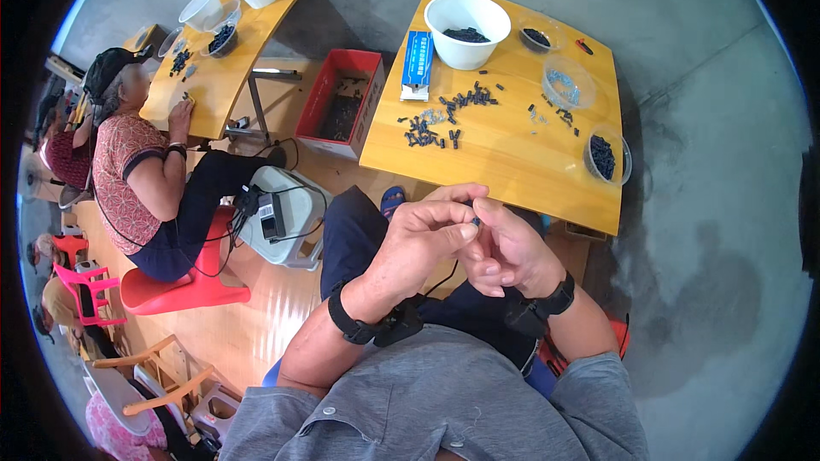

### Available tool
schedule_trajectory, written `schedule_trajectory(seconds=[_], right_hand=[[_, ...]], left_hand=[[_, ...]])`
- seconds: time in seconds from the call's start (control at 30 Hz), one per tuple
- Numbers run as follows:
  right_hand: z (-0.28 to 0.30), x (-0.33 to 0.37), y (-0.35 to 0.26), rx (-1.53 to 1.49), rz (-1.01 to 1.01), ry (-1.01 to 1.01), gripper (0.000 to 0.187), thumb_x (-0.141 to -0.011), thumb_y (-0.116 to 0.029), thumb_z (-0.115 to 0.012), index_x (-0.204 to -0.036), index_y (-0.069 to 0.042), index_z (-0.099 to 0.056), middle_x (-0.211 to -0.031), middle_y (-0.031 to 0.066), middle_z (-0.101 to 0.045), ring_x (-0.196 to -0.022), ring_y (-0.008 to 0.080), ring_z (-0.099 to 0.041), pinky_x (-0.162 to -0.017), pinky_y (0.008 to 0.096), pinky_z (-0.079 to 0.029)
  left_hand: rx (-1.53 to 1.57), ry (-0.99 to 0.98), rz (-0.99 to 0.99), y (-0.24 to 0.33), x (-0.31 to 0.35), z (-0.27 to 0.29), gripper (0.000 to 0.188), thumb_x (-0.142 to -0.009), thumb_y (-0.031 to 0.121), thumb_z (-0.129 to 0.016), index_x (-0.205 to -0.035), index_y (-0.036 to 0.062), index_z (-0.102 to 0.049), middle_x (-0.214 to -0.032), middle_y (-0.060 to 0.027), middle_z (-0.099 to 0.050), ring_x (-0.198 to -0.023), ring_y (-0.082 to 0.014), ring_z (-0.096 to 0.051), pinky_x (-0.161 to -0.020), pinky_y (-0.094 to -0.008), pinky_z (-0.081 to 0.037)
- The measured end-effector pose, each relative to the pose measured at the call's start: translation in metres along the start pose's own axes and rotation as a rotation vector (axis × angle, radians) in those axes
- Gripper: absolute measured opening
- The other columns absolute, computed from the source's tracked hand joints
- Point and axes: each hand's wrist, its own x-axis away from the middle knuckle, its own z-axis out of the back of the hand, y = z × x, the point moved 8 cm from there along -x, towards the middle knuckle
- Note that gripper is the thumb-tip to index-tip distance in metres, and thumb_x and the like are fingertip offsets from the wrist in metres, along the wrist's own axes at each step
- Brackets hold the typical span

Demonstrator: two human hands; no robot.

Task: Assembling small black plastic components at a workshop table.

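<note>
In front of my chest, at the near edge of the yellow table, my two hands meet fingertip to fingertip. My left hand (pixel 417 237) is closed, its thumb and index finger pinching a small black part (pixel 475 221). The thumb and fingers of my right hand (pixel 517 249) press on the same part from the other side, with its lower fingers curled. Fingers cover most of the part, so its exact shape is hidden. Beyond my hands, loose black cylindrical pieces (pixel 423 133) lie on the table, with small clear bits (pixel 434 117) among them.
The yellow table (pixel 512 166) carries a white bucket (pixel 468 49), a blue box (pixel 418 65), clear tubs of black pieces (pixel 602 156), a tub of pale bits (pixel 567 84) and a red-black tool (pixel 584 47). A red carton (pixel 342 102) and grey stool (pixel 286 218) stand left, near a seated person (pixel 141 166).
</note>
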Motion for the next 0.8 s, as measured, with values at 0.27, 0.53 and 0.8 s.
schedule_trajectory(seconds=[0.27, 0.53, 0.8], right_hand=[[-0.001, -0.002, 0.003, -0.057, -0.021, 0.160, 0.047, -0.096, -0.045, -0.039, -0.070, -0.007, -0.051, -0.043, -0.0032, -0.033, -0.027, 0.0089, -0.033, -0.032, 0.0318, -0.044], [0.017, -0.006, 0.016, -0.181, 0.107, 0.264, 0.038, -0.094, -0.040, -0.046, -0.067, -0.014, -0.046, -0.045, -0.0058, -0.030, -0.031, 0.0062, -0.031, -0.034, 0.0301, -0.043], [0.092, 0.102, -0.105, 0.680, 0.615, 1.047, 0.036, -0.091, -0.029, -0.053, -0.060, -0.009, -0.053, -0.049, -0.0016, -0.047, -0.038, 0.0071, -0.044, -0.037, 0.0224, -0.036]], left_hand=[[-0.050, 0.004, 0.008, -0.003, -0.004, 0.000, 0.016, -0.084, -0.003, -0.058, -0.094, -0.0018, -0.070, -0.122, -0.0158, -0.056, -0.123, -0.0237, -0.046, -0.098, -0.0362, -0.038], [-0.073, 0.003, 0.089, -0.023, -0.008, 0.014, 0.019, -0.084, -0.007, -0.053, -0.093, -0.0030, -0.069, -0.111, -0.0159, -0.062, -0.119, -0.0248, -0.051, -0.097, -0.0363, -0.041], [-0.035, 0.145, 0.196, -0.040, -0.018, 0.013, 0.030, -0.085, -0.004, -0.056, -0.115, 0.0017, -0.060, -0.117, -0.0059, -0.059, -0.108, -0.0122, -0.054, -0.088, -0.0250, -0.045]])
